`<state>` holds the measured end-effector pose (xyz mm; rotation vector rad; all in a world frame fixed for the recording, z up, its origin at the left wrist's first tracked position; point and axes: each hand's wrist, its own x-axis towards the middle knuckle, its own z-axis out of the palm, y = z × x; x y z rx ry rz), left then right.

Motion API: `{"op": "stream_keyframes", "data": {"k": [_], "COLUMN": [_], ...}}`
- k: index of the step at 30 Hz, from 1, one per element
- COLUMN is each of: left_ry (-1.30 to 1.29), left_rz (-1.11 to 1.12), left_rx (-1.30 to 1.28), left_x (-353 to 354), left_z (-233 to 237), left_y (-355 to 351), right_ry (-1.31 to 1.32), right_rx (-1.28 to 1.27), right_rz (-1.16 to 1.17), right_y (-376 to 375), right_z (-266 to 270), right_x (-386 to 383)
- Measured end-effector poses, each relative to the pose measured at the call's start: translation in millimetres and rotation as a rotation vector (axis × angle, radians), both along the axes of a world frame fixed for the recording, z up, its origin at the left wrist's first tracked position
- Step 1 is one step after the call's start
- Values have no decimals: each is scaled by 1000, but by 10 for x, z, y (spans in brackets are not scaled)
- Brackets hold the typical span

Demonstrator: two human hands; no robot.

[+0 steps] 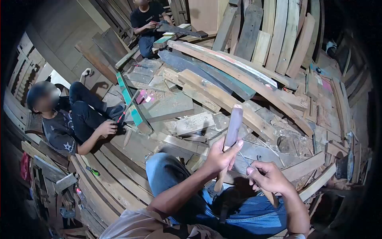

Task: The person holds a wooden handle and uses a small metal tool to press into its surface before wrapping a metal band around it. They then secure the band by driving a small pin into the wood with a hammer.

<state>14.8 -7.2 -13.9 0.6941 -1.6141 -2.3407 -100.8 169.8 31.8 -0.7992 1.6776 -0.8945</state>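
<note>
Unevenly lit, fairly bright over the boards (167,106) at the middle, dim toward the sides, black in the corners. Deeply shadowed across the lap of the jeans (254,213). Strongly bowed near the edges, smudged over the seated person's head (43,96).

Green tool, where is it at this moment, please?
In the head view, the green tool is at the lower left, on the long planks, below the nearer co-worker in the picture.
</note>
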Motion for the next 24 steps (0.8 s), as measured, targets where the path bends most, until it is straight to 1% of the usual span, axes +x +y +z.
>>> {"op": "stream_keyframes", "data": {"k": [6,12,14,15,17,20,24], "left_ry": [-32,-10,-16,-31,-44,-8,-15], "left_rz": [-9,-24,-28,-35,-43,-51,-42], "left_rx": [11,9,10,11,13,8,-3], "left_x": [4,-2,-1,4,8,16,18], "left_z": [34,-22,-15,-5,2,0,43], "left_y": [-15,-33,-42,-41,-43,-50,-50], "right_ry": [-24,-4,47,48,91,95,125], "right_rx": [2,-76,-160,-158,-268,-332,-360], "right_rz": [-8,-44,-74,-75,-136,-175,-159], "right_y": [7,1,-20,-28,-53,-96,-103], "right_z": [-45,-93,-111,-136,-189,-190,-244], "right_x": [-4,24,47,58,82,129,123]}}
